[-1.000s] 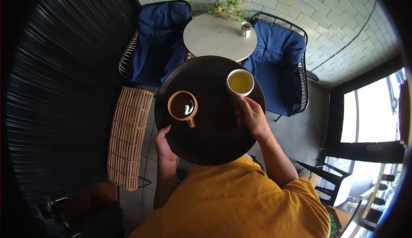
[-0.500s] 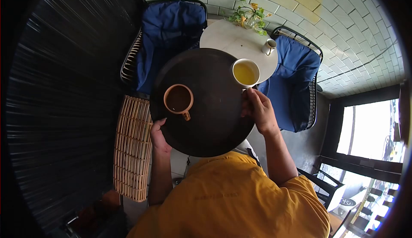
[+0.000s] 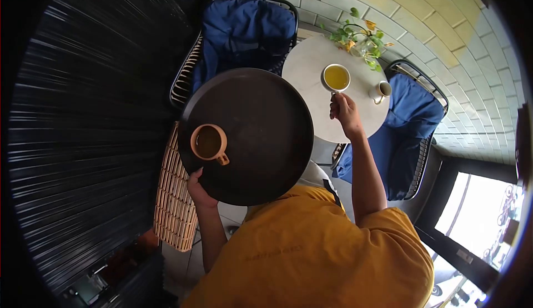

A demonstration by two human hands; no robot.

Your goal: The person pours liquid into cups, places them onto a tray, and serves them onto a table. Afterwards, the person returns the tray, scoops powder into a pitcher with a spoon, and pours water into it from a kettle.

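Note:
My left hand point(image 3: 201, 190) grips the near left edge of a round black tray point(image 3: 261, 136), its thumb on the rim and the other fingers hidden underneath. On the left part of the tray stands a terracotta-coloured cup point(image 3: 223, 145) with a dark drink inside, its handle turned toward me. My right hand point(image 3: 346, 114) is closed on the handle of a white cup point(image 3: 336, 79) of yellow-green liquid. That cup is over the round pale table point(image 3: 311, 102); whether its base touches the top I cannot tell.
A small white pitcher point(image 3: 380, 91) and a glass vase with a leafy plant point(image 3: 363, 44) stand on the table. Chairs with blue cushions flank it, one at left point(image 3: 244, 22), one at right point(image 3: 402, 147). A slatted rattan piece point(image 3: 176, 208) lies below the tray's left side.
My right hand has carried the white cup from above the tray's right edge out over the table. The tray, with the terracotta-coloured cup on it, appears slightly further left in view.

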